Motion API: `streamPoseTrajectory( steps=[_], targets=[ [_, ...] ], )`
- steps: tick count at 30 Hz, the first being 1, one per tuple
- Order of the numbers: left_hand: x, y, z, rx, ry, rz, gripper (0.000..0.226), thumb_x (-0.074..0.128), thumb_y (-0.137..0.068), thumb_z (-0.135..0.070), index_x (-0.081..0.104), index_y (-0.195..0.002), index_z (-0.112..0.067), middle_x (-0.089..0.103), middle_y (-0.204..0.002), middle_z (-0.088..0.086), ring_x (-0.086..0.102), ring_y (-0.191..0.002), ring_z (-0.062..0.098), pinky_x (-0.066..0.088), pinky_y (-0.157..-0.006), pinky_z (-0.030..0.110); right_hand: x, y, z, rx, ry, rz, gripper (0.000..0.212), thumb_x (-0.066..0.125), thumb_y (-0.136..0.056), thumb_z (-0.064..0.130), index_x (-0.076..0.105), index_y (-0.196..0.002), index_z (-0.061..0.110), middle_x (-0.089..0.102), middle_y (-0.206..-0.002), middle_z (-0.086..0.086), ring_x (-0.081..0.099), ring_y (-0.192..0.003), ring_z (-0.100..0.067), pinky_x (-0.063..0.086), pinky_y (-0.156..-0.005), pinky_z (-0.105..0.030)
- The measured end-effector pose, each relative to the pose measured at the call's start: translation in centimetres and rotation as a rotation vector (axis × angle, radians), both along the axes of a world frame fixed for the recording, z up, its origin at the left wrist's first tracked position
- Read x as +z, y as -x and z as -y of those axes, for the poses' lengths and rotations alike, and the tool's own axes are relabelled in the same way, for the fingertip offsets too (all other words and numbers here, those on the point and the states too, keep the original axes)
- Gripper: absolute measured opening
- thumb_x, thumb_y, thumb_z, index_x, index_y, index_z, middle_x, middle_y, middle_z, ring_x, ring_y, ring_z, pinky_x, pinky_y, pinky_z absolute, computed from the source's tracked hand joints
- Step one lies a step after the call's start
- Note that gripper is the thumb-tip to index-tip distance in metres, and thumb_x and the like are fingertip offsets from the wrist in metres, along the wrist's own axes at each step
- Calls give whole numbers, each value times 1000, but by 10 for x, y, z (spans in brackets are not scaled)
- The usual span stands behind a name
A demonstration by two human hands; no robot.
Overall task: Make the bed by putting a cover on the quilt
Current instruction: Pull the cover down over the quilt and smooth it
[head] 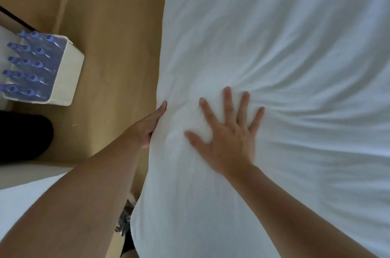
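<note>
White quilt [274, 46]. Fills the right of the view from near to far, left edge running down beside the floor; creases fan out to the right from the near-left part.

Tan floor [118, 46]. Shows along the left of the quilt.

Right hand [228, 137]. Lies flat on top of the quilt near that left edge, palm down, fingers straight and spread wide, pressing a dent into the fabric.

Left hand [147, 124]. Rests against the quilt's left edge, just left of the right hand, one digit stretched along the fold. Hides the rest behind the fabric, so cannot tell whether gripping or only touching.

White basket [69, 68]. Sits at the far left, well apart from the quilt. Holds rows of clear bottles [31, 63] with blue caps.

Dark rounded shape [23, 137]. Sits nearer than the basket, at the left border; too dim to name.
</note>
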State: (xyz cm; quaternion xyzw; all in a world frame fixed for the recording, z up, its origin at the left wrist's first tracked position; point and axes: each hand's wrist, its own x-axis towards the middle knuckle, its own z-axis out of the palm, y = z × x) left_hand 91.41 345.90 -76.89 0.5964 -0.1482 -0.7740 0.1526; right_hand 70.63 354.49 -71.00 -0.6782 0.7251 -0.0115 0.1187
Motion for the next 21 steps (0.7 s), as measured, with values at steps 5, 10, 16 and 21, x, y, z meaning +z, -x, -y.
streamPoseTrajectory(
  steps=[5,10,16,21],
  targets=[
    [-10,-21,16,-28,81,-43,47,77,-77,-36,71,-117,-12,69,-124,13,74,-97,20,58,-74,30,3,-10,62,-90,-50,-69,85,26,-80,90,14,-154,51,-10,-169,-5,-14,-152,-41,-4,-116,-71],
    [-1,-44,46,-36,-89,-298,85,99,-45,-43,73,-119,-13,69,-126,14,69,-110,31,53,-94,46,-2,-30,107,-201,-41,-95,84,32,-82,86,15,-155,49,-6,-169,-4,-12,-153,-39,-1,-115,-72],
    [-6,-32,110,-125,-25,-409,63,101,-39,-34,81,-94,-11,77,-99,10,75,-86,24,61,-69,35,-4,-24,163,-235,0,-118,89,20,-86,83,10,-160,35,-3,-169,0,-10,-154,-34,-2,-120,-65],
    [-22,-35,111,-100,-146,-352,25,80,-79,-22,80,-101,-10,73,-112,15,74,-95,30,61,-75,40,-6,-10,232,-305,-18,-193,89,20,-85,86,-1,-158,41,-10,-169,3,-12,-154,-32,-4,-119,-65]
  ],
)
